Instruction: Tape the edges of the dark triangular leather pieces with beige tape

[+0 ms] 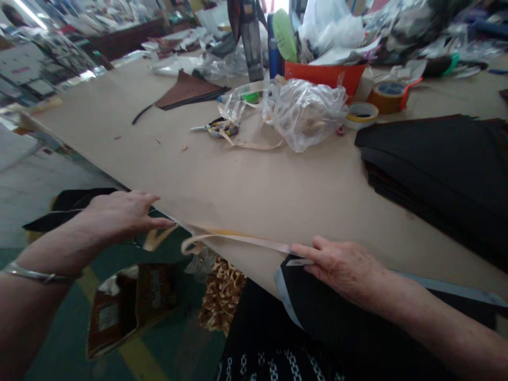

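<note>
My right hand (pixel 341 264) is closed at the table's front edge, thumb and forefinger pinching the end of a long pale tan strip (pixel 246 241). The strip runs left along the edge and curls over at its far end. Beneath this hand lies a black sheet piece (pixel 325 301) with a whitish tape border. At the left, my left hand (pixel 123 211) is beside the table edge, thumb and forefinger apart. Just below its thumb hangs another tan strip (pixel 159 239); whether they touch, I cannot tell.
Black cut pieces (pixel 436 153) are stacked on the table (pixel 238 185) at right. Farther back are scissors (pixel 222 127), a clear plastic bag (pixel 309 111), tape rolls (pixel 361 114) and a brown piece (pixel 186 90). Below stand an open carton (pixel 154 291) and a heap of tan curls (pixel 222 296).
</note>
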### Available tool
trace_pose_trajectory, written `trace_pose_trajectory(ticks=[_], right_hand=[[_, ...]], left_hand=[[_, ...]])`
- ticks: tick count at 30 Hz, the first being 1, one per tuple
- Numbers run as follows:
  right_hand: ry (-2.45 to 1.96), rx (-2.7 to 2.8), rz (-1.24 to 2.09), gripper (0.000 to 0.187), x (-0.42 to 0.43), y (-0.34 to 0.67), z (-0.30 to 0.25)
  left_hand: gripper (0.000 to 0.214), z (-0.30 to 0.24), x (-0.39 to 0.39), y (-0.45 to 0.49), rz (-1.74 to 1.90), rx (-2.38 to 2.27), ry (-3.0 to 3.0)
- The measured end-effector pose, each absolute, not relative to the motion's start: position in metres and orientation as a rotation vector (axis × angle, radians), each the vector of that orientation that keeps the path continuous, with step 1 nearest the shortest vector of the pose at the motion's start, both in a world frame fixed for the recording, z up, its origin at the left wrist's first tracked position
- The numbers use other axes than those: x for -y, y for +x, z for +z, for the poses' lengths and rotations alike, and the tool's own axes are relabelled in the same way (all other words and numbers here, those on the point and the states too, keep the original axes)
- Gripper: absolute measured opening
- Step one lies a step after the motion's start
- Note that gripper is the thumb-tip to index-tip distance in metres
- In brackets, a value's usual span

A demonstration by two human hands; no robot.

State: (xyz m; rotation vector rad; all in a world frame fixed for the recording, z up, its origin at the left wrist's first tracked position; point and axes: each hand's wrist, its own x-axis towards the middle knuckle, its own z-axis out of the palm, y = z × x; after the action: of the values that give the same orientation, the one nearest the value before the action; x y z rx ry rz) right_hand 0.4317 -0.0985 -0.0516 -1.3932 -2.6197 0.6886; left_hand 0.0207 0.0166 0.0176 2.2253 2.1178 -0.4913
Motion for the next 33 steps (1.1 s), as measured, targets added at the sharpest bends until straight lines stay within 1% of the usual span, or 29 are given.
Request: trace_pose_trajectory(ticks=[1, 2, 4, 6, 8, 11, 14, 17, 18, 21, 24, 30, 31, 32, 33], right_hand=[[-1.420, 2.501, 0.824, 0.035, 0.099, 0.432, -0.049], [-1.449, 2.364, 0.947, 0.030, 0.100, 0.433, -0.046], [-1.508, 2.116, 1.094, 0.021, 0.104, 0.433, -0.039], [-1.556, 1.970, 1.133, 0.023, 0.110, 0.431, -0.032], [-1.569, 1.846, 1.233, 0.026, 0.117, 0.427, -0.028], [-1.523, 1.678, 1.446, 0.028, 0.123, 0.420, -0.025], [-1.486, 1.596, 1.421, 0.032, 0.125, 0.416, -0.026], [-1.455, 1.350, 1.436, 0.041, 0.124, 0.413, -0.030], [-1.434, 1.235, 1.470, 0.041, 0.124, 0.412, -0.032], [-1.358, 1.017, 1.576, 0.030, 0.124, 0.409, -0.036], [-1.375, 1.069, 1.570, 0.025, 0.124, 0.407, -0.039], [-1.603, 1.337, 1.346, 0.020, 0.122, 0.406, -0.049], [-1.605, 1.327, 1.344, 0.021, 0.121, 0.404, -0.051], [-1.597, 1.302, 1.343, 0.029, 0.121, 0.402, -0.054], [-1.592, 1.276, 1.335, 0.042, 0.121, 0.400, -0.056]], left_hand=[[0.059, 0.019, -0.010, 0.039, -0.501, -2.074, 2.388], [0.052, 0.018, -0.002, 0.060, -0.438, -1.953, 2.528], [0.040, 0.013, 0.015, 0.105, -0.211, -1.621, 2.592], [0.031, 0.003, 0.032, 0.149, -0.030, -1.337, 2.546], [0.028, -0.009, 0.046, 0.184, 0.016, -1.172, 2.551], [0.020, -0.022, 0.054, 0.214, -0.121, -1.165, 2.610], [0.016, -0.026, 0.050, 0.221, -0.191, -1.202, 2.634], [0.015, -0.027, 0.043, 0.221, -0.215, -1.181, 2.646], [0.015, -0.027, 0.042, 0.221, -0.228, -1.172, 2.651], [0.017, -0.024, 0.039, 0.222, -0.270, -1.141, 2.660], [0.020, -0.020, 0.040, 0.224, -0.302, -1.130, 2.656], [0.026, -0.016, 0.040, 0.225, -0.345, -1.136, 2.654], [0.026, -0.016, 0.040, 0.225, -0.351, -1.134, 2.655], [0.025, -0.016, 0.040, 0.225, -0.356, -1.131, 2.656], [0.024, -0.016, 0.040, 0.225, -0.359, -1.126, 2.658]])
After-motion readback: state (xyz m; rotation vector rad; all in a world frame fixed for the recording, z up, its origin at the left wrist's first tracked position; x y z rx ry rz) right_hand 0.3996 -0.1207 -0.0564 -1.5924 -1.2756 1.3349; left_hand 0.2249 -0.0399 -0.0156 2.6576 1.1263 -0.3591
